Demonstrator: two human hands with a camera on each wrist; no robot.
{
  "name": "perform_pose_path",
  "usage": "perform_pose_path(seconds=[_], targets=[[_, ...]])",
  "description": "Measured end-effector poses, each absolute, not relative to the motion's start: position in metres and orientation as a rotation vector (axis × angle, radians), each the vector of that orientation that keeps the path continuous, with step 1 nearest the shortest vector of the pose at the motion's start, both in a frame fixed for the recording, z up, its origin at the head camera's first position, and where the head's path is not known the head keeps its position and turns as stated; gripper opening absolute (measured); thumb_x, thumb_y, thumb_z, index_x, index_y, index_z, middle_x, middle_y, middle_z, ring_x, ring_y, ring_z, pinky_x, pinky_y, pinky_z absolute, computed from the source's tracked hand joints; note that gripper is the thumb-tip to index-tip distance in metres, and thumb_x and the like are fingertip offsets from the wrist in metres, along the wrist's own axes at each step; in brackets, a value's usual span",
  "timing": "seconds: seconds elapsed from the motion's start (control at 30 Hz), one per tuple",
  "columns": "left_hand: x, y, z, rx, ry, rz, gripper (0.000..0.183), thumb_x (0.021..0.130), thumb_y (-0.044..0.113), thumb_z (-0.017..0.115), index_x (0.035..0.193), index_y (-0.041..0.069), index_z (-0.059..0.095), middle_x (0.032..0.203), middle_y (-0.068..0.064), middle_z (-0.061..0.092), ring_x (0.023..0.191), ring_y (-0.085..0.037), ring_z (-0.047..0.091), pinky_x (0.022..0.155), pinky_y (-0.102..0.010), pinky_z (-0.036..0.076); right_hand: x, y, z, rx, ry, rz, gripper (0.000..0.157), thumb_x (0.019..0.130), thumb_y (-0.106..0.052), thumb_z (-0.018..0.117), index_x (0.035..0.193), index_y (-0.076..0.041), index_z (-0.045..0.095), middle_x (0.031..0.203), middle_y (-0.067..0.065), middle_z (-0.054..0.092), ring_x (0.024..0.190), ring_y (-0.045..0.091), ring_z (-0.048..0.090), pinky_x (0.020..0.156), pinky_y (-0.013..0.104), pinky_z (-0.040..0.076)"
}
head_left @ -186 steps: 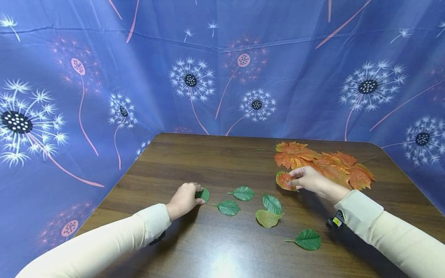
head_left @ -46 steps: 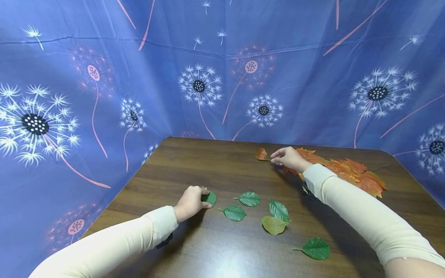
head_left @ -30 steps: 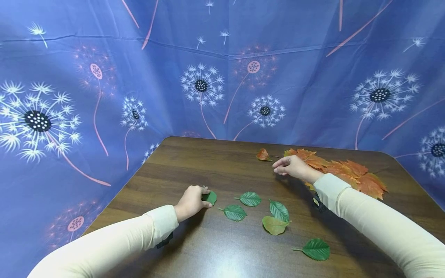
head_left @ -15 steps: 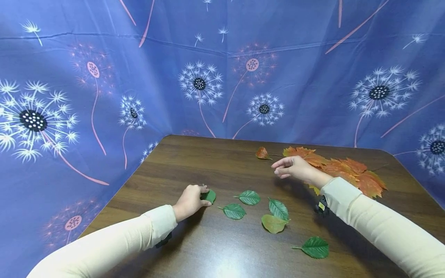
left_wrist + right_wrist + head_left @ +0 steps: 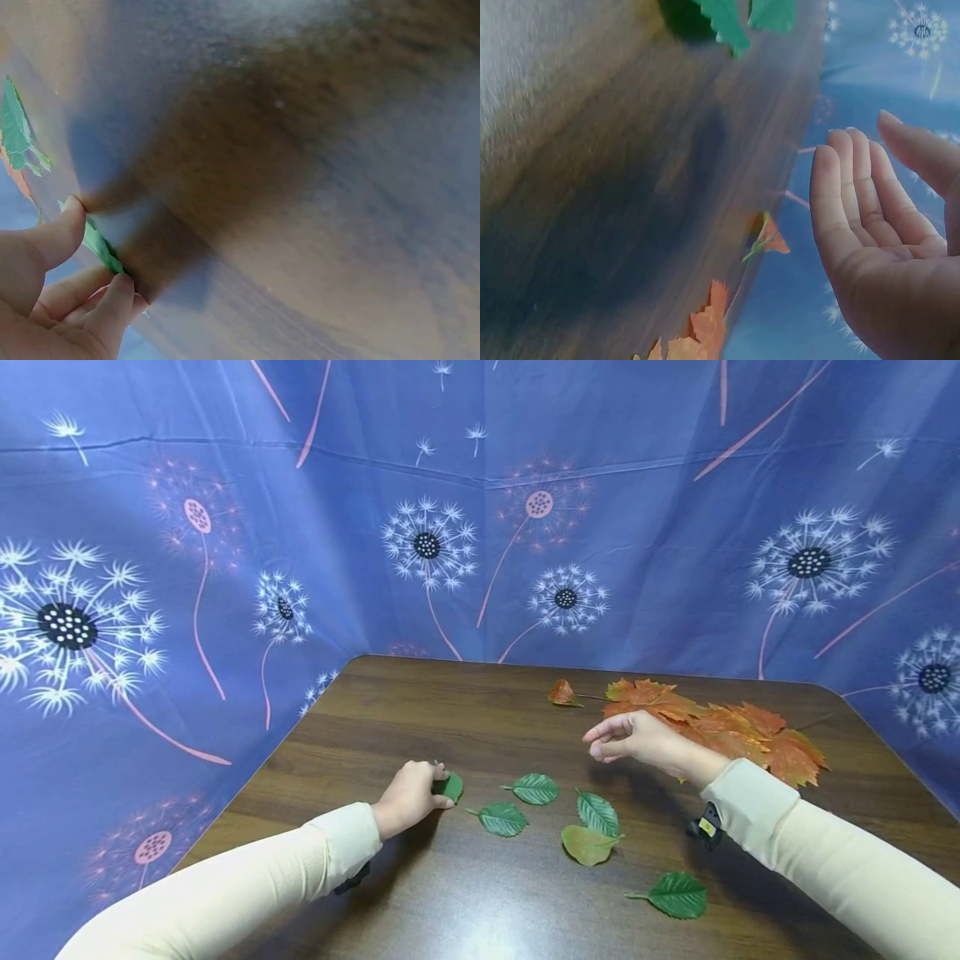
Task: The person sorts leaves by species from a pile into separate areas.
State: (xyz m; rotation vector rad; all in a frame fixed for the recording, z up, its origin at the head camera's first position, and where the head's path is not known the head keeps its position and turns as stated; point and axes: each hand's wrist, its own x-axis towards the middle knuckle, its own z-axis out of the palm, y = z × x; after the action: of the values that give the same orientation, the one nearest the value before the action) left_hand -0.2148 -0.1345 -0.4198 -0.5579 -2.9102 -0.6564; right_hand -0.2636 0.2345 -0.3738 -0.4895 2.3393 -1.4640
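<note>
At the left of the table, my left hand [image 5: 411, 797] holds a small green leaf [image 5: 451, 787] at the tabletop. The left wrist view shows that leaf [image 5: 100, 246] between thumb and fingertips. My right hand [image 5: 637, 741] hovers over the table, fingers loosely bent, with nothing in it; its bare palm [image 5: 889, 274] shows in the right wrist view. Beyond it, a small orange-red leaf [image 5: 562, 693] lies near the far edge. Orange maple leaves [image 5: 720, 727] lie overlapped behind and beside the right hand, which partly hides them.
Between the hands lie two green leaves [image 5: 535, 789] [image 5: 502, 819]. Nearer, another green leaf [image 5: 597, 812] touches a yellow-green leaf [image 5: 588, 845]. One more green leaf [image 5: 677, 895] lies at the front right. A blue dandelion-print cloth [image 5: 480, 585] hangs behind the wooden table [image 5: 420, 702].
My right hand has set the orange-red leaf down near the far edge, let it go and drawn back toward me. The left hand stays on its green leaf.
</note>
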Motion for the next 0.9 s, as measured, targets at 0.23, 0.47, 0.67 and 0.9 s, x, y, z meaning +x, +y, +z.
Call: perform_pose_path(seconds=[0.23, 0.47, 0.67, 0.9], targets=[[-0.215, -0.134, -0.420, -0.539, -2.928, -0.675, 0.037, 0.073, 0.013, 0.083, 0.104, -0.003, 0.073, 0.113, -0.022, 0.069, 0.102, -0.035, 0.068, 0.087, -0.041, 0.054, -0.246, 0.227, -0.370, -0.559, 2.304, -1.390, 0.044, 0.086, -0.013, 0.073, 0.117, 0.015, 0.058, 0.097, 0.016, 0.072, 0.086, 0.023, 0.070, 0.083, 0.046, 0.055], [-0.214, -0.134, -0.417, -0.538, -2.940, -0.681, 0.036, 0.075, 0.013, 0.082, 0.105, -0.004, 0.072, 0.116, -0.022, 0.068, 0.106, -0.036, 0.066, 0.089, -0.042, 0.053, -0.226, 0.219, -0.370, -0.637, 2.220, -1.336, 0.043, 0.086, -0.011, 0.072, 0.117, 0.015, 0.057, 0.092, 0.011, 0.071, 0.081, 0.017, 0.067, 0.076, 0.038, 0.056], [-0.212, -0.133, -0.417, -0.516, -2.943, -0.695, 0.035, 0.074, 0.012, 0.083, 0.104, -0.003, 0.073, 0.114, -0.022, 0.069, 0.105, -0.035, 0.067, 0.088, -0.041, 0.054, -0.213, 0.214, -0.375, -0.680, 2.189, -1.289, 0.041, 0.084, -0.009, 0.074, 0.115, 0.014, 0.059, 0.090, 0.011, 0.069, 0.080, 0.021, 0.068, 0.075, 0.037, 0.058], [-0.212, -0.131, -0.417, -0.510, -2.943, -0.678, 0.036, 0.074, 0.013, 0.083, 0.104, -0.003, 0.073, 0.114, -0.021, 0.069, 0.105, -0.035, 0.067, 0.088, -0.041, 0.054, -0.206, 0.215, -0.382, -0.689, 2.208, -1.258, 0.035, 0.082, -0.007, 0.075, 0.108, 0.013, 0.062, 0.084, 0.010, 0.067, 0.067, 0.013, 0.063, 0.060, 0.030, 0.055]])
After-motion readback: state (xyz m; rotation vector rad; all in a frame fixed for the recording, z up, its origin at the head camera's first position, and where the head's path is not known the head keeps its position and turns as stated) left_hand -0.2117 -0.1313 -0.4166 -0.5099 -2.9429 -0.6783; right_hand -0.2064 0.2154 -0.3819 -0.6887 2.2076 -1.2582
